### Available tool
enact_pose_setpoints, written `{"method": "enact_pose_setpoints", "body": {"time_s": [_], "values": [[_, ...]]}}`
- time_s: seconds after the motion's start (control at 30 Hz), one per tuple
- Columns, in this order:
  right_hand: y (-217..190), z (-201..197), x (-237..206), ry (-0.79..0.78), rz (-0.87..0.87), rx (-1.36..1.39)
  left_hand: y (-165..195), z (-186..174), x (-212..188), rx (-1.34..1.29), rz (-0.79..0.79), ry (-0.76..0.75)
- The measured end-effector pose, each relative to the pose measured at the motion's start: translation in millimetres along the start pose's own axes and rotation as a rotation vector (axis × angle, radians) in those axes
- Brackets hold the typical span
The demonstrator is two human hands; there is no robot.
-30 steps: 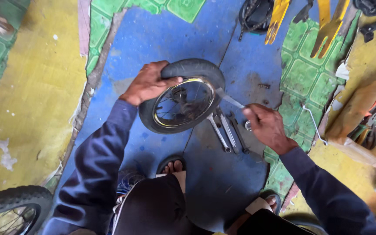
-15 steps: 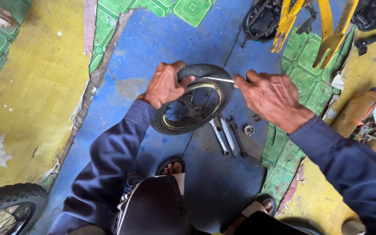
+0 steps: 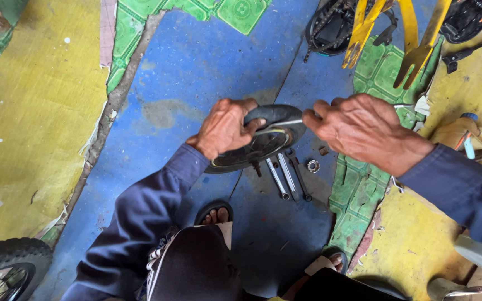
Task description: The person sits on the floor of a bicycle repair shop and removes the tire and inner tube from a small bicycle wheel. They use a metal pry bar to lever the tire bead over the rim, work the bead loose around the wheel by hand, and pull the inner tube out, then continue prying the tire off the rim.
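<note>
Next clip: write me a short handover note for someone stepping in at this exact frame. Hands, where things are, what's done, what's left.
Left hand: grips the small wheel by its black tyre, holding it tilted above the blue floor.
Right hand: pinches a thin metal tool with its tip at the tyre's edge.
Nearby: wrenches and a nut lie on the floor under the wheel; yellow bike frame beyond.
Done: wheel is off the frame.
Left: tyre still sits on the rim.
</note>
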State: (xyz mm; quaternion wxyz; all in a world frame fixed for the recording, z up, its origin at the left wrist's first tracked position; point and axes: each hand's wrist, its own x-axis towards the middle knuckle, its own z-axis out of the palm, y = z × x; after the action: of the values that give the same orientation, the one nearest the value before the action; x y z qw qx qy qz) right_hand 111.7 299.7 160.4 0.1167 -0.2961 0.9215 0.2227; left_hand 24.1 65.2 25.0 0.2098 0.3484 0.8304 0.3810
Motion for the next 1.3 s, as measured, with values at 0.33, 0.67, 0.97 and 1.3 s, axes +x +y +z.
{"method": "enact_pose_setpoints", "body": {"time_s": [0.33, 0.67, 0.97, 1.3], "values": [[-29.7, -29.5, -22.4, 0.143, -0.042, -0.213, 31.7, 9.4, -17.8, 0.036, 0.116, 0.058], [-31.3, -33.1, -17.8, 0.001, -0.134, -0.138, 43.9, 17.6, -25.1, 0.05, 0.158, 0.063], [-82.6, -14.3, -48.8, 0.021, 0.202, -0.047, 28.6, 21.4, -16.7, 0.115, 0.098, 0.028], [-139.8, 50.9, -20.3, 0.315, 0.574, 0.941, -0.6, -10.3, -9.6, -0.001, 0.126, 0.272]]}}
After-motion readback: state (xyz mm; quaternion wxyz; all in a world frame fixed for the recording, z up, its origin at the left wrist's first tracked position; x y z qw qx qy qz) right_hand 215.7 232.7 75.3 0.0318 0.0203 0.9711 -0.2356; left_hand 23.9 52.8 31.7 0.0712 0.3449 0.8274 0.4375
